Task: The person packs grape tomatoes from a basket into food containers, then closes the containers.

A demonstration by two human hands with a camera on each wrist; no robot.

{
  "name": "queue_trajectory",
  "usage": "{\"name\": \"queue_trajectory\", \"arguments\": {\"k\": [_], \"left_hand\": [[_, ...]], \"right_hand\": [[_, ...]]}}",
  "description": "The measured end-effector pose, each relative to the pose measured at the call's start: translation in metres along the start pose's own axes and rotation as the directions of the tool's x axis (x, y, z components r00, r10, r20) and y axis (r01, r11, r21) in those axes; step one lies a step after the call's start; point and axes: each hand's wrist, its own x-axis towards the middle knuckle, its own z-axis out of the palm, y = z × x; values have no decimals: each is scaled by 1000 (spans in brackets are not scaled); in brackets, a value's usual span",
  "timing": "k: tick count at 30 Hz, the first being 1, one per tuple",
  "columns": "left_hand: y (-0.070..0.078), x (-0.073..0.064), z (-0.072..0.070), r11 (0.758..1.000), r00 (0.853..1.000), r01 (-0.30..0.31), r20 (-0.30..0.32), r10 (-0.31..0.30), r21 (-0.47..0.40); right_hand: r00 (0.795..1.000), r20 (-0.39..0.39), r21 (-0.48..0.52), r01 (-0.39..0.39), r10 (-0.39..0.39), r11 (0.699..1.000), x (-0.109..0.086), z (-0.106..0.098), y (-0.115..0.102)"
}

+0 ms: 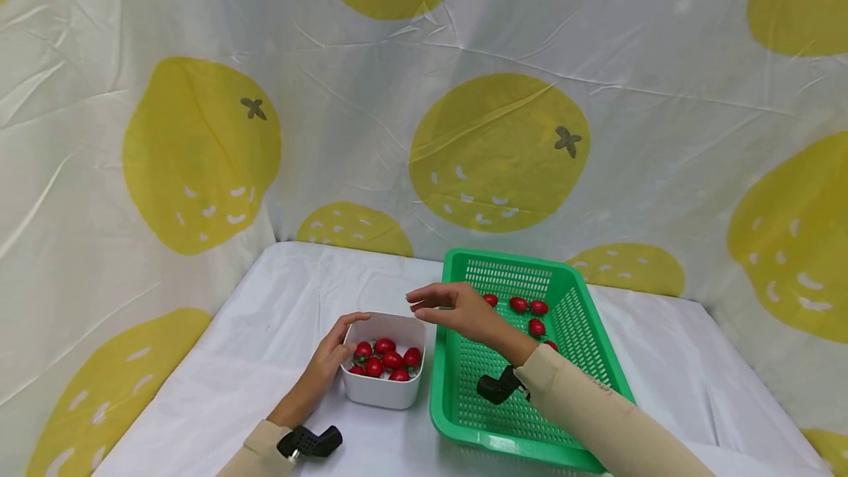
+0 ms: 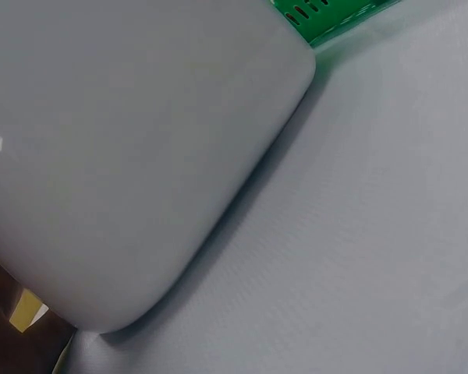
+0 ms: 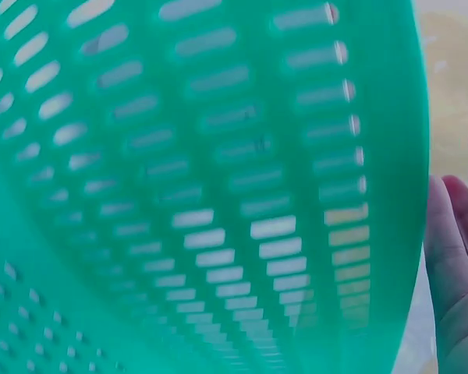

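Note:
A white container [image 1: 384, 390] with several red strawberries [image 1: 387, 359] in it stands on the white tablecloth. My left hand [image 1: 350, 336] grips its left wall, thumb over the rim. In the left wrist view only the container's smooth wall [image 2: 140, 156] shows. To its right stands a green slotted basket [image 1: 457, 418] with several strawberries [image 1: 535, 309] at its far end. My right hand [image 1: 420, 305] hovers over the basket's left rim, fingers stretched toward the container, and I see nothing in it. Its fingers [image 3: 452, 241] show beside the basket wall [image 3: 218, 195] in the right wrist view.
A lemon-print curtain [image 1: 490, 153] closes off the back and left of the table. White tablecloth [image 1: 278, 300] stretches left of the container and right of the basket. A corner of the basket [image 2: 327, 15] shows in the left wrist view.

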Motion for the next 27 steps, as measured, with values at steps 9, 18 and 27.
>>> {"name": "queue_trajectory", "arguments": {"k": [9, 18, 27], "left_hand": [[-1, -2, -1, 1000, 1000, 1, -1, -1, -2], [-2, -3, 0, 1000, 1000, 11, -3, -11, -5], [-1, -2, 1, 999, 999, 31, -14, -31, -9]], "right_hand": [[997, -46, 2, -66, 66, 998, -11, -21, 9], [988, -96, 4, -120, 120, 993, -16, -42, 25], [968, -185, -14, -176, 170, 984, -17, -65, 41]]}}
